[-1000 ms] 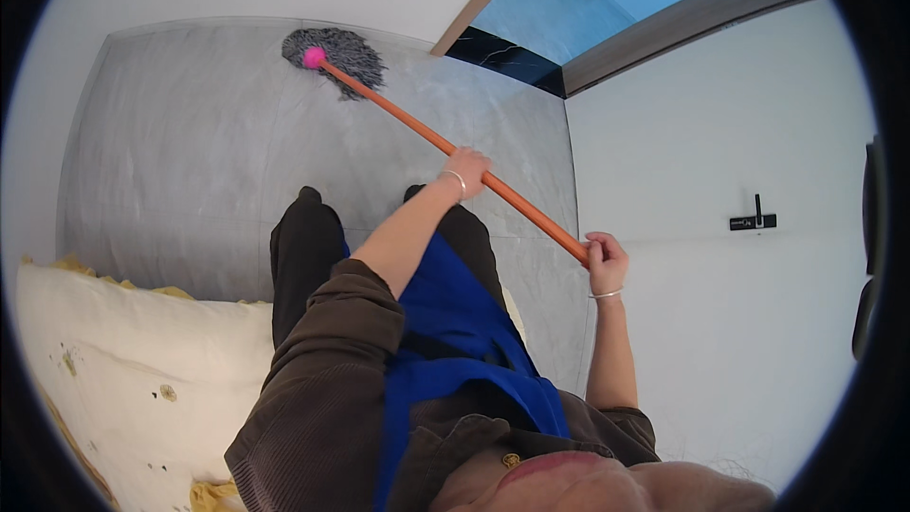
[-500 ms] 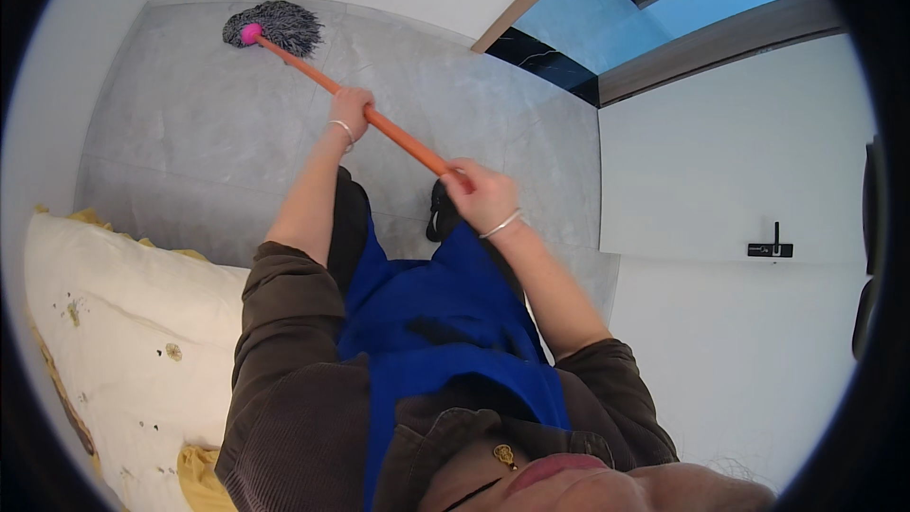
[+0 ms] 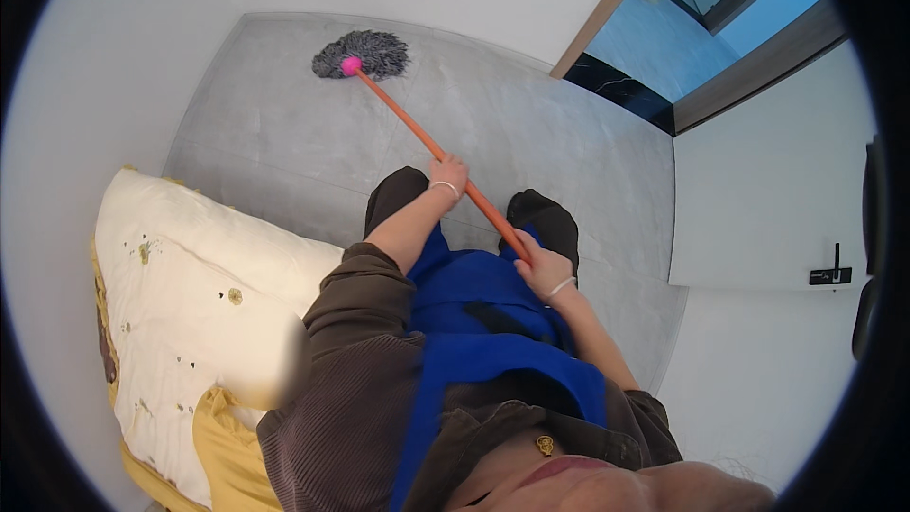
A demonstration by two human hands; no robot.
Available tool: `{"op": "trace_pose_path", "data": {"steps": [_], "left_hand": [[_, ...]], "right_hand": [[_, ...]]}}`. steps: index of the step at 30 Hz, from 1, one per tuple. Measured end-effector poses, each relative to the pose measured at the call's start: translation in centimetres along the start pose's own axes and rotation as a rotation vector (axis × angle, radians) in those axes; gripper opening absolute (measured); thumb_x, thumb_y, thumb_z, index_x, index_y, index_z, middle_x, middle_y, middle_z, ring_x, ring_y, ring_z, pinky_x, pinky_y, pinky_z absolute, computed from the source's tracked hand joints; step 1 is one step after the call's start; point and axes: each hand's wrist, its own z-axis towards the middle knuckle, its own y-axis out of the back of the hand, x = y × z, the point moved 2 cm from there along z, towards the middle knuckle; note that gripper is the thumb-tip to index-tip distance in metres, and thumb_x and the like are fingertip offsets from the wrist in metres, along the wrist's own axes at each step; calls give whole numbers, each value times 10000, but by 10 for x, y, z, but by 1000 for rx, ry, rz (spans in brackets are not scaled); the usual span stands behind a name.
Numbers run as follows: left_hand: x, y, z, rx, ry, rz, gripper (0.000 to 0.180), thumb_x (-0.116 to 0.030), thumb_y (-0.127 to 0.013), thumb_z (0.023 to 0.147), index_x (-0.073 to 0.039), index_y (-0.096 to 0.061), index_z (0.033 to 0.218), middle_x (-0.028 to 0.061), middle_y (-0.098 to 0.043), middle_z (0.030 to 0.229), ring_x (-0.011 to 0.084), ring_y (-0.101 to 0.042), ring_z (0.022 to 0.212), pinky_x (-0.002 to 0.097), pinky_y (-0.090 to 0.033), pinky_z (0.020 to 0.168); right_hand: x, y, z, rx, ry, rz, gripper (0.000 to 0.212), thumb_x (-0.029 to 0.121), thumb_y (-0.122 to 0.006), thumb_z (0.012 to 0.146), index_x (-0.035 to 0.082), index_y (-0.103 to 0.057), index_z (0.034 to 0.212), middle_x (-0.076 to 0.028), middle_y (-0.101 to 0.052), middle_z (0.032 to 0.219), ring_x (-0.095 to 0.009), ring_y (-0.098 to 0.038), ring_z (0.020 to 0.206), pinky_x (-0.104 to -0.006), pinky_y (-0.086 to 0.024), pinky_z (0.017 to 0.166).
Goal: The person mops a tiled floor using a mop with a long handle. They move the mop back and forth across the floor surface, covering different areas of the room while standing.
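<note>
A mop [image 3: 403,117] with an orange pole slants from the upper left down toward my body. Its grey string head [image 3: 377,54] lies on the floor near the far wall, joined to the pole by a pink hub [image 3: 352,65]. Around the middle of the pole my left hand [image 3: 449,173] is closed. My right hand [image 3: 542,265] grips the pole near its upper end, close in front of my blue apron [image 3: 493,284]. Each wrist has a pale bangle.
Grey tiled floor [image 3: 284,104] meets white walls at the far and left sides. A cream bedspread [image 3: 199,256] with yellow trim covers a bed at the lower left. On the right, a white door [image 3: 758,199] with a black handle [image 3: 830,275] stands beside a doorway with a black threshold [image 3: 621,90].
Both hands have drawn the mop pole back closer to my body. The mop head sits a little nearer the far wall's middle, and the whole view has shifted, showing more of the bed.
</note>
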Motion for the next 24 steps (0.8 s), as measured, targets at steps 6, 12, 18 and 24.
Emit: {"op": "trace_pose_path", "data": {"steps": [6,12,18,24], "left_hand": [[-68,9,-44,-120,-71,2,138,-146,-570,808,-133,-662,910,56,-593,1006,221,-503,1096,473,-332,954],[-120,14,-84,-38,-243,-50,199,-198,-630,758,-97,-638,930,84,-607,994,257,-524,1072,463,-334,955],[-189,47,-95,107,-516,-161,238,-271,-658,721,-83,-647,866,122,-649,904,285,-614,936,432,-421,854],[-247,103,-100,211,-831,-415,221,-259,-623,732,-74,-651,850,147,-653,839,346,-628,824,450,-488,721]], "right_hand": [[-26,23,-66,-16,1,-46,582,310,-635,825,223,-422,1360,-150,-648,782,-358,-635,709,-466,-494,628],[-50,38,-132,1,-41,-8,564,271,-656,811,213,-469,1340,-154,-649,818,-348,-636,747,-443,-491,653],[-63,105,-199,-45,-114,51,534,172,-693,779,176,-530,1288,-159,-660,950,-323,-646,826,-390,-503,724],[-64,189,-253,-126,-180,119,427,62,-668,773,57,-599,1193,-117,-652,838,-200,-615,730,-306,-488,701]]}}
